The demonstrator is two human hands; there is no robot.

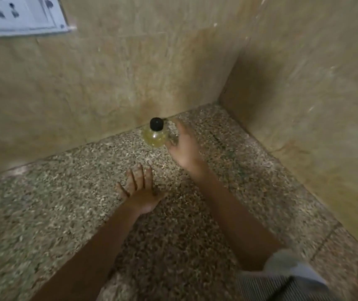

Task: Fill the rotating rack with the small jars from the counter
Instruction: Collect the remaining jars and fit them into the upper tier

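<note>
Speckled granite counter (61,213) fills a corner between two beige stone-patterned walls (108,72). One small jar (154,136) stands upright on the counter close against the back wall, with a black cap (156,123) and clear sides showing yellowish contents; its surface is too blurred to make out any label.

The right hand (184,148) reaches to the jar's right side. Its fingers are smeared by motion where they meet the glass, so I cannot tell whether they grip it or only touch it. The left hand (141,190) lies nearer, well apart from the jar, with straight fingers spread flat on the counter.

At the upper left, a white switch plate (21,16) is cut off by the frame edge, its dark marks unreadable. A striped sleeve (282,279) shows at the lower right, partly cropped.
</note>
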